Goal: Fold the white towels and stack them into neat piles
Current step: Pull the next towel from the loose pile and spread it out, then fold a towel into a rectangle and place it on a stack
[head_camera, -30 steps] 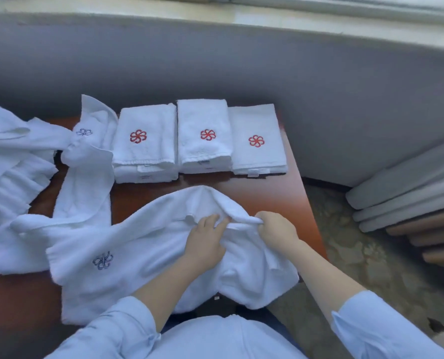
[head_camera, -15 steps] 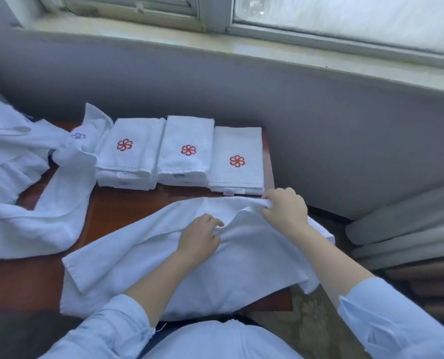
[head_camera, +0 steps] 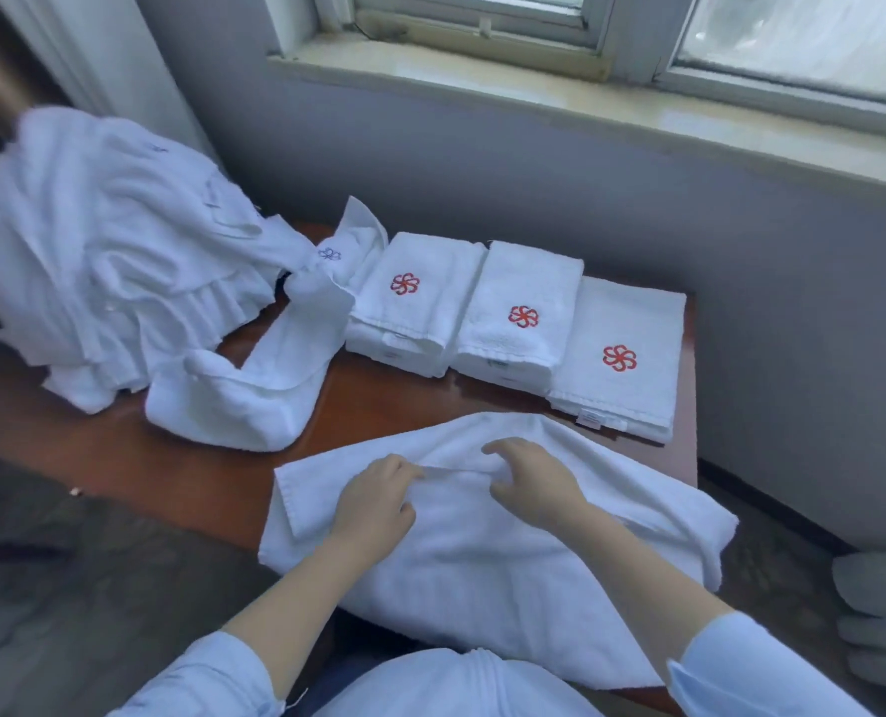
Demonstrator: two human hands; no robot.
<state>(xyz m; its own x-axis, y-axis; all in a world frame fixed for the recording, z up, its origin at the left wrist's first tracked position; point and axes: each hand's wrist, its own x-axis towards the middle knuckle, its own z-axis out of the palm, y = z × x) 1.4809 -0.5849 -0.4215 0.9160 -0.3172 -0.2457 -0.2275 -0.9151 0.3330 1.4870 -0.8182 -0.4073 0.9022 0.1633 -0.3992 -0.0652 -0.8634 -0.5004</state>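
Note:
A white towel (head_camera: 482, 571) lies spread over the near right part of the brown table (head_camera: 213, 458), its near edge hanging off. My left hand (head_camera: 376, 501) and my right hand (head_camera: 536, 483) both pinch a raised fold (head_camera: 456, 470) of this towel between them. Three folded piles with red flower logos stand in a row at the back: left pile (head_camera: 409, 302), middle pile (head_camera: 521, 318), right pile (head_camera: 619, 359).
A heap of unfolded white towels (head_camera: 104, 261) fills the left of the table, and one loose towel (head_camera: 270, 385) trails from it toward the piles. A grey wall and a window sill (head_camera: 585, 100) stand behind. Rolled grey items (head_camera: 875, 613) lie at the right edge.
My right hand came back from the towel's far right corner toward the middle, close to my left hand. The towel now lies flatter. The view rose and swung left.

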